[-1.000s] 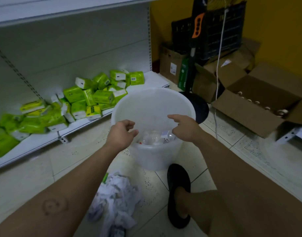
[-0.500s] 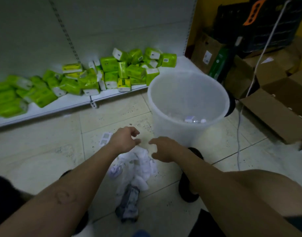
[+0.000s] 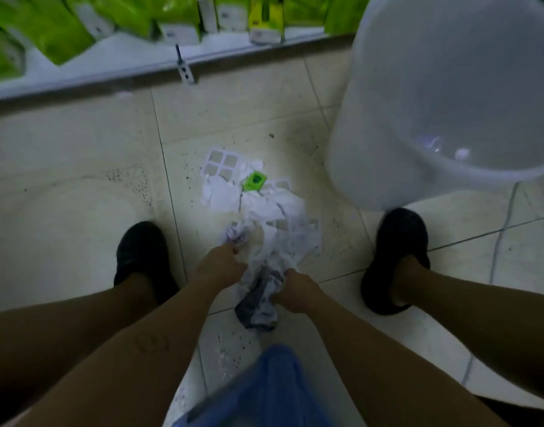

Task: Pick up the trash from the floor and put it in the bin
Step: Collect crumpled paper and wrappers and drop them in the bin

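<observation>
A heap of crumpled white paper and plastic trash [image 3: 264, 211] lies on the tiled floor between my feet, with a small green packet [image 3: 254, 181] and empty white sticker sheets on top. My left hand [image 3: 219, 266] grips the left side of the heap, fingers curled into the paper. At the near end, my right hand [image 3: 296, 289] grips a dark grey wrapper [image 3: 256, 309]. The translucent white bin [image 3: 387, 124] stands to the upper right, with a few pieces inside it.
My black shoes [image 3: 141, 257] [image 3: 397, 260] flank the heap. A low white shelf [image 3: 110, 66] with green packets [image 3: 58, 26] runs along the top. A thin cable [image 3: 498, 241] lies on the floor at right. Blue fabric [image 3: 264, 392] hangs at the bottom centre.
I have bent down from the bin to the floor. Both hands dropped from above the bin's rim onto the trash heap and closed on it.
</observation>
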Motion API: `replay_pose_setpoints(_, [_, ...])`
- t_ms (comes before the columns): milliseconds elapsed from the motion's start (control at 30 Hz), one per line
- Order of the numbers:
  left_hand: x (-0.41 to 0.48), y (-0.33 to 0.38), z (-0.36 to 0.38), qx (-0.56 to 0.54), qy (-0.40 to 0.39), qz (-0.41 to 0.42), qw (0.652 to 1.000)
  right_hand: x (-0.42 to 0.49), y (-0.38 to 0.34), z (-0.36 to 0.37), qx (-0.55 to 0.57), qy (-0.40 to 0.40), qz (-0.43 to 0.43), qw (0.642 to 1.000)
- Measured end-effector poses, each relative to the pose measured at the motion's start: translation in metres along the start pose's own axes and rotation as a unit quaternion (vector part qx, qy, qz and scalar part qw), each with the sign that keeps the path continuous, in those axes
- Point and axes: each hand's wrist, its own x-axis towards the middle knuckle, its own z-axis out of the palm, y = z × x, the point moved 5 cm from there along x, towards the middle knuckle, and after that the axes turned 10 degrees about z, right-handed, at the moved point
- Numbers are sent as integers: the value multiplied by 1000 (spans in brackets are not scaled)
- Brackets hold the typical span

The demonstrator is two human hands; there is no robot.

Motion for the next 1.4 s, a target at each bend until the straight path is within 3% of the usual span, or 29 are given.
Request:
replay_pose_setpoints(233, [53, -19, -10, -49, 172, 23, 984, 53, 16, 44, 89, 38, 102, 990])
replay_pose_setpoints(333, [73, -22, -6, -27, 126, 45, 991, 73, 17, 53, 117, 58, 138, 982])
replay_pose_setpoints(500, [91, -32, 1, 31, 57, 45, 997, 92, 13, 51, 105, 31, 127, 986])
replay_pose_setpoints(700, [79, -38, -1, -27, 36, 17, 999, 75, 15, 29, 37, 16, 130, 991])
replay_pose_setpoints(867, [42, -14, -22, -35, 29, 35, 998, 38, 9, -7, 1, 82, 101, 992])
replay_pose_setpoints(1067, [-18, 41, -80, -10, 90, 74, 993, -29, -14, -61, -17, 162, 32, 986])
replay_pose_setpoints(1400, [-118, 146, -135, -8, 209, 157, 965, -165, -27, -176, -46, 348, -71, 934])
